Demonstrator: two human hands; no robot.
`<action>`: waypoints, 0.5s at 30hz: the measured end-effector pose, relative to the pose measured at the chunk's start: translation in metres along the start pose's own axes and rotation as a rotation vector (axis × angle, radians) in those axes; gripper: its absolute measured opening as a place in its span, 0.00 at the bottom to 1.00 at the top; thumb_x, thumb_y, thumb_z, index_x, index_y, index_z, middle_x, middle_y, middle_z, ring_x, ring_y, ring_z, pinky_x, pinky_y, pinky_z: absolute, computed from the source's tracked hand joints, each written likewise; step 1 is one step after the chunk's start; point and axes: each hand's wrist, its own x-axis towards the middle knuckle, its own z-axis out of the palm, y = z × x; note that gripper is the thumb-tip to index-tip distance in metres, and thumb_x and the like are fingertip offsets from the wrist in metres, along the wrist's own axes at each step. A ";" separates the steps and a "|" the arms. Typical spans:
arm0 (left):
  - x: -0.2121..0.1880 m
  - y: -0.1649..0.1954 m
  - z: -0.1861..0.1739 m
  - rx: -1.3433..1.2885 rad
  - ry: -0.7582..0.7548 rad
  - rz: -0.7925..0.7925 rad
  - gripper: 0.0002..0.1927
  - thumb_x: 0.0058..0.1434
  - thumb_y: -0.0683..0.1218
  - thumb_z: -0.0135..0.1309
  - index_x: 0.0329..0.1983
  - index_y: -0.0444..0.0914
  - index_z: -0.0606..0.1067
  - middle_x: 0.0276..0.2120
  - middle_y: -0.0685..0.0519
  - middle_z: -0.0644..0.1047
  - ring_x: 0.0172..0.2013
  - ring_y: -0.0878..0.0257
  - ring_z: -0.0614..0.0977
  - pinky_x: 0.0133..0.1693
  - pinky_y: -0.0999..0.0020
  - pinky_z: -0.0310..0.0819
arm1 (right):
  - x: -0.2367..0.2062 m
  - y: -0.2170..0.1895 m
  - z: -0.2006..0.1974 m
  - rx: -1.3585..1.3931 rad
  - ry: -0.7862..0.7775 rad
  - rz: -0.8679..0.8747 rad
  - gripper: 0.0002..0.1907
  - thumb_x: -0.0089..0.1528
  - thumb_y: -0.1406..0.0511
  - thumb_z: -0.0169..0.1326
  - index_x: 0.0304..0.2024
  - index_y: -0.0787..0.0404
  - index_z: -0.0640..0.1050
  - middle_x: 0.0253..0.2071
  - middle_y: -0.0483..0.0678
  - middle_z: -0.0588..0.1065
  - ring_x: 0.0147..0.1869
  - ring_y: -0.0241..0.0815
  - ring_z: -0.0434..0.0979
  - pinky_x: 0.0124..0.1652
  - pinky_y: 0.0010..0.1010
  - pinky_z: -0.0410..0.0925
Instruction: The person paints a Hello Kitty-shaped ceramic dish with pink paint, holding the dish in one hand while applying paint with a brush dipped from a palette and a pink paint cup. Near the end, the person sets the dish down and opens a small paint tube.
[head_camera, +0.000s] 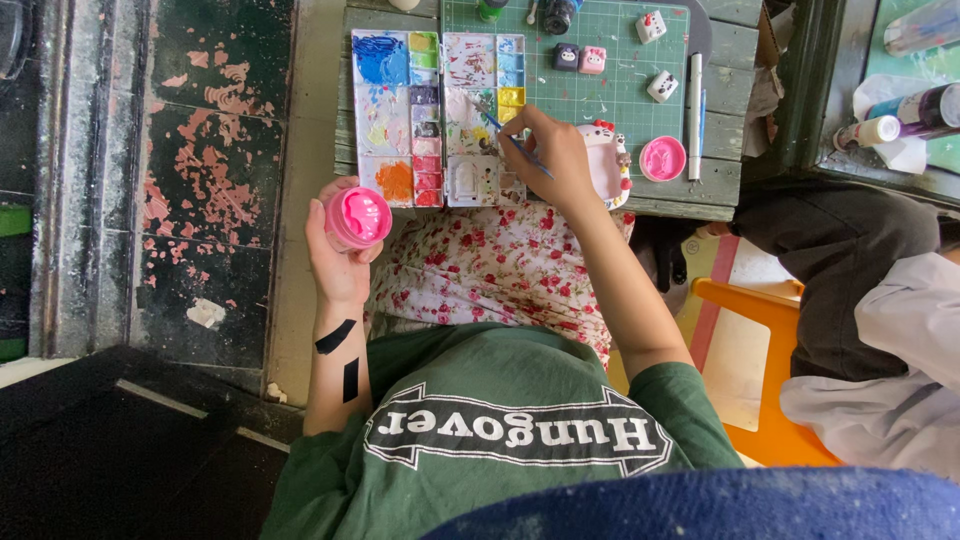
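My left hand (338, 250) holds an open small jar of pink paint (358, 217) beside the table's near edge. My right hand (552, 155) grips a thin blue-handled paintbrush (498, 124), its tip over the white paint palette (484, 105) with coloured wells. A second palette (395, 115) with blue, green and orange patches lies to its left. Just right of my right hand sits a white and pink cat-shaped figurine (606, 160), partly hidden by the hand.
A green cutting mat (600, 95) carries several small painted figurines (580, 58), a pink jar lid (663, 158) and a white pen (694, 115). Another seated person (880, 330) is at right on an orange chair (770, 380). Tubes lie on the far-right table (900, 120).
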 end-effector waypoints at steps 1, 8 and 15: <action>0.000 0.000 0.000 -0.008 -0.004 0.004 0.25 0.77 0.62 0.36 0.59 0.38 0.69 0.39 0.55 0.74 0.26 0.73 0.68 0.22 0.79 0.55 | 0.000 0.000 0.002 0.009 -0.014 0.019 0.07 0.62 0.69 0.63 0.38 0.63 0.77 0.33 0.50 0.80 0.28 0.41 0.80 0.27 0.32 0.67; 0.005 0.011 -0.002 -0.038 0.037 0.022 0.25 0.76 0.61 0.35 0.59 0.38 0.69 0.41 0.55 0.74 0.27 0.72 0.69 0.22 0.78 0.55 | 0.007 0.004 0.007 0.121 0.041 0.030 0.08 0.63 0.68 0.64 0.37 0.62 0.76 0.32 0.47 0.81 0.31 0.38 0.82 0.29 0.30 0.69; 0.007 0.011 0.001 -0.009 0.016 0.045 0.25 0.77 0.61 0.35 0.59 0.37 0.69 0.39 0.54 0.73 0.25 0.71 0.67 0.22 0.76 0.55 | 0.009 0.001 0.011 -0.012 0.014 0.081 0.06 0.63 0.66 0.64 0.38 0.60 0.79 0.30 0.47 0.80 0.30 0.41 0.81 0.29 0.33 0.67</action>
